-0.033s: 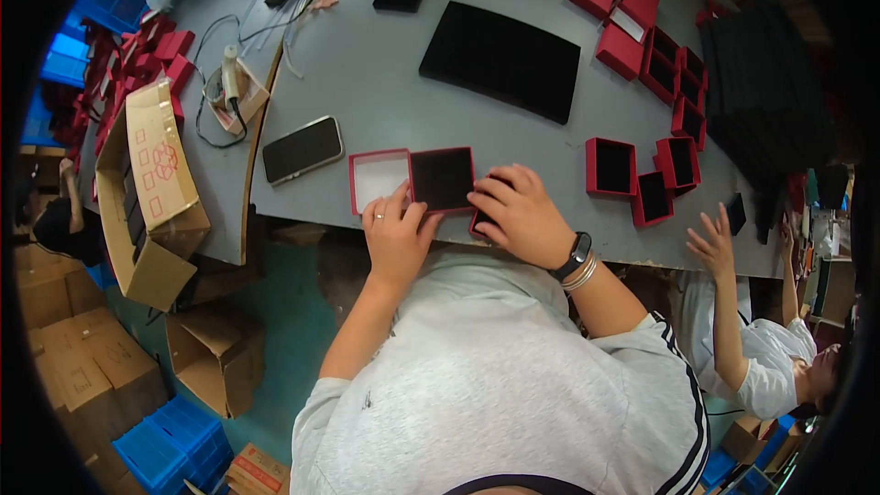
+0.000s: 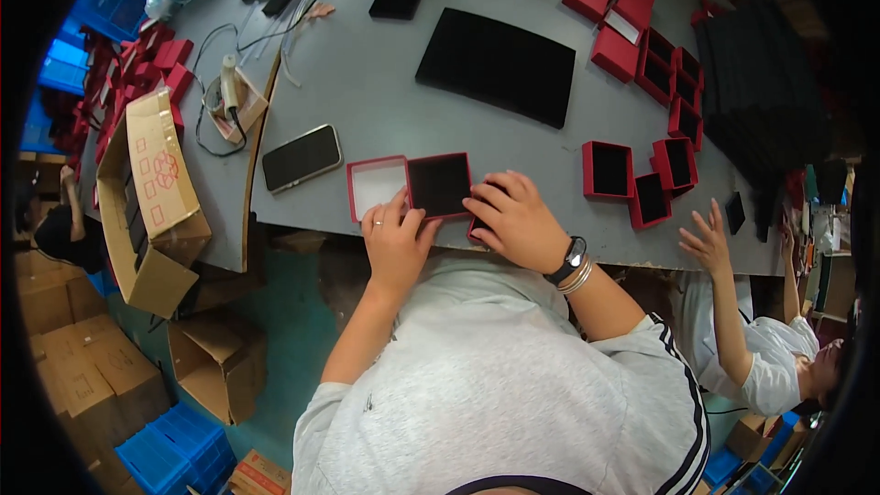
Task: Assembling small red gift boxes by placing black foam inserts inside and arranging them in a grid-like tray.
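Observation:
An open red box lies at the near edge of the grey table. Its white-lined lid is on the left and its black-lined base on the right. My left hand, with a ring on it, grips the box's front edge with its fingertips. My right hand, with a watch and bracelets at the wrist, is closed over a smaller red box just right of the open one. That box is mostly hidden under my fingers.
A phone lies left of the open box and a black foam sheet lies behind it. Several open red boxes stand to the right. A co-worker's hand reaches the table edge there. A cardboard box sits at the left.

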Demonstrator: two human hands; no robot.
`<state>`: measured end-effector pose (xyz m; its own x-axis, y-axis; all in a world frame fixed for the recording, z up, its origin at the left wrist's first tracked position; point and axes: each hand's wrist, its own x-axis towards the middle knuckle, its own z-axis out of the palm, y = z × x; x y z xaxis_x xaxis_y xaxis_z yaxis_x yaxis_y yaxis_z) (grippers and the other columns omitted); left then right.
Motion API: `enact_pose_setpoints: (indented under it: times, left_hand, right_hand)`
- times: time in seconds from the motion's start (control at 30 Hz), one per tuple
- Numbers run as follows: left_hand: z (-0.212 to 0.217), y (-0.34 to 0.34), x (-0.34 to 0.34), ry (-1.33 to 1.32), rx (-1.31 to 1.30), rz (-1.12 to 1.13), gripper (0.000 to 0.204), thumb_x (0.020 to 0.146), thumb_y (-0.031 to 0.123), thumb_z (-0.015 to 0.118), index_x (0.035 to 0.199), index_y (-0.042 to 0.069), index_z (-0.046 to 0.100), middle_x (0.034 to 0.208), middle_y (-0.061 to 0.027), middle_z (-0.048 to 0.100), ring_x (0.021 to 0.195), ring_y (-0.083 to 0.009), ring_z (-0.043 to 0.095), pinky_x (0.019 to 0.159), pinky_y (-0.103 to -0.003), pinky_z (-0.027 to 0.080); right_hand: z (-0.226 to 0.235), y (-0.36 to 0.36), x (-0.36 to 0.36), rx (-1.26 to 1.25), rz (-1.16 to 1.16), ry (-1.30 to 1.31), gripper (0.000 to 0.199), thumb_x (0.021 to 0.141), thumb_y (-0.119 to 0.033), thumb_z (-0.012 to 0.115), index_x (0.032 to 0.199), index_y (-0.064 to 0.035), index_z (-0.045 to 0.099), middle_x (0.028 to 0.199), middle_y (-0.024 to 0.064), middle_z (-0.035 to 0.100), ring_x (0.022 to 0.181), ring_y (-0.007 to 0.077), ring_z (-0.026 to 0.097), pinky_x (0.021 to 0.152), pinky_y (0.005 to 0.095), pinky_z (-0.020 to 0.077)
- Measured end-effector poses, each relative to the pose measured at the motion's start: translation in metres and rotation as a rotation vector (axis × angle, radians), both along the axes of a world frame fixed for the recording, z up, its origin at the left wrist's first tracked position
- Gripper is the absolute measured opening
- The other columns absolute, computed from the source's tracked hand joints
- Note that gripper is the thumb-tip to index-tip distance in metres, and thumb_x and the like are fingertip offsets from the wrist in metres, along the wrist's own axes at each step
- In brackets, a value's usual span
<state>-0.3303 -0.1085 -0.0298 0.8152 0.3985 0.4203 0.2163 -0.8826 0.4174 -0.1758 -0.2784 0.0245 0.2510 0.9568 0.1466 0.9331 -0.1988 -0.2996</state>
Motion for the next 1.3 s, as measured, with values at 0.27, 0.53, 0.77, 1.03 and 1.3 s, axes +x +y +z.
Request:
enact_pose_setpoints:
  times: [0.27,0.53,0.77,1.03,1.3]
  left_hand:
    - [0.005,-0.004,-0.001,0.041,0.019,-0.001,0.026,0.073,0.022,0.083,0.088,0.006,0.070,0.124,-0.0154,0.064,0.100,-0.0287,0.061,0.101,-0.046,0.039]
    - [0.007,-0.009,0.002,0.081,-0.003,0.010,0.022,0.074,0.014,0.081,0.091,0.006,0.069,0.124,-0.0162,0.063,0.106,-0.0312,0.061,0.103,-0.046,0.037]
    - [0.006,-0.008,0.005,0.051,0.003,0.024,0.021,0.076,0.016,0.082,0.089,0.006,0.069,0.121,-0.0156,0.065,0.105,-0.0313,0.061,0.101,-0.045,0.038]
    - [0.002,-0.007,0.006,0.056,0.016,0.037,0.020,0.076,0.017,0.080,0.089,0.007,0.068,0.122,-0.0152,0.064,0.104,-0.0298,0.061,0.102,-0.046,0.038]
    - [0.017,0.007,0.014,0.227,-0.038,-0.033,0.020,0.073,0.011,0.079,0.088,0.009,0.065,0.130,-0.0175,0.059,0.110,-0.0339,0.059,0.103,-0.048,0.037]
  right_hand:
    - [-0.011,0.026,-0.007,-0.007,-0.055,-0.069,0.083,0.081,-0.053,0.073,0.143,-0.0018,0.048,0.142,0.0205,0.052,0.142,0.0329,0.038,0.118,0.0499,0.0258]
    - [-0.016,0.036,-0.016,-0.057,-0.161,-0.208,0.065,0.084,-0.046,0.070,0.129,0.0004,0.059,0.133,0.0180,0.058,0.140,0.0322,0.040,0.119,0.0502,0.0247]
    - [-0.021,0.020,-0.015,0.037,-0.058,-0.112,0.010,0.082,-0.015,0.064,0.089,-0.0084,0.067,0.096,0.0036,0.063,0.115,0.0220,0.055,0.117,0.0504,0.0285]
    - [-0.034,0.015,0.004,0.189,0.015,0.014,0.012,0.082,-0.014,0.065,0.093,-0.0083,0.066,0.110,0.0056,0.063,0.115,0.0253,0.055,0.109,0.0424,0.0401]
    - [0.010,-0.057,0.051,0.182,-0.126,0.309,0.032,0.087,-0.026,0.071,0.111,-0.0075,0.063,0.120,0.0099,0.062,0.115,0.0303,0.057,0.098,0.0424,0.0457]
